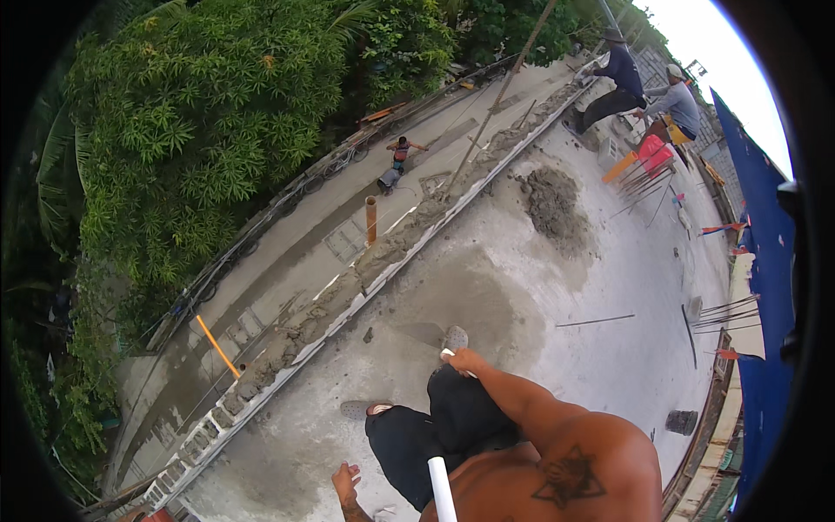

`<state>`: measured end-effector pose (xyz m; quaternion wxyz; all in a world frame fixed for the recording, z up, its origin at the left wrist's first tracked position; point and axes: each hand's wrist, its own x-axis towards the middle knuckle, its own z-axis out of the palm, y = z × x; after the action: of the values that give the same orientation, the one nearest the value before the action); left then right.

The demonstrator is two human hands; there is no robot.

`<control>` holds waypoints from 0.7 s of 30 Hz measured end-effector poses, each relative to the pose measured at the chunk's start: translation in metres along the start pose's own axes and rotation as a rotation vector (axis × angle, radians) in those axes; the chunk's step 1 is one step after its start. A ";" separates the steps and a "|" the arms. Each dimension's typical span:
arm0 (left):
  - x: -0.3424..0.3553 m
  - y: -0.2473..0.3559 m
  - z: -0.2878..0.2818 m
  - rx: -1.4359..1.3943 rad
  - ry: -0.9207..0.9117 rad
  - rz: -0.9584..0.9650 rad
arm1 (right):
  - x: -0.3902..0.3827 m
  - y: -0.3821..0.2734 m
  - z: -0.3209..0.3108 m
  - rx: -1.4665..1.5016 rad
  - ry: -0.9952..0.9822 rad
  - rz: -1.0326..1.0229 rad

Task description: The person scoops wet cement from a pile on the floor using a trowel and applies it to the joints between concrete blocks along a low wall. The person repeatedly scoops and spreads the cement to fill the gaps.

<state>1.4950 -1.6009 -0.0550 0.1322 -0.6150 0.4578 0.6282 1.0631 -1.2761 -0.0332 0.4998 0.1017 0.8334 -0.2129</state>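
Observation:
My right hand (pixel 467 361) is closed around the pale handle of a trowel (pixel 420 332). The trowel's flat, pointed blade extends left over the concrete slab (pixel 626 287), in front of my shoe. Lower left, my left hand (pixel 345 480) hangs beside my knee, fingers loosely bent and apart, holding nothing. Along the slab's left edge runs a low hollow-block wall (pixel 204 435) topped with rough wet mortar (pixel 326 304). A damp patch of spread mortar (pixel 474 296) lies beyond the trowel.
A grey mortar heap (pixel 553 204) lies farther off. Two co-workers, one in dark clothes (pixel 622 83) and one in grey (pixel 674 104), are near a red bucket (pixel 654 155). Steel rods (pixel 731 311) jut at right. A brown pipe (pixel 371 219) rises by the wall; beyond it the ground drops.

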 end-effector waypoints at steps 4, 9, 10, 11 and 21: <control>-0.006 0.079 0.074 0.062 0.042 -0.020 | 0.021 0.125 -0.120 0.224 0.112 0.018; 0.000 0.161 0.245 0.567 -0.109 0.235 | 0.031 0.264 -0.228 0.652 0.289 0.244; -0.001 0.173 0.275 0.683 -0.095 0.236 | 0.032 0.287 -0.242 0.789 0.350 0.261; 0.004 0.193 0.310 0.801 -0.255 0.395 | 0.032 0.307 -0.252 0.925 0.389 0.285; 0.020 0.312 0.568 1.031 -0.608 0.320 | 0.026 0.401 -0.271 1.534 0.514 0.427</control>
<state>0.8928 -1.3604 -0.0440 0.4408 -0.1893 0.7309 0.4855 0.9896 -0.7976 -0.0465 0.1160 0.6147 0.5081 -0.5920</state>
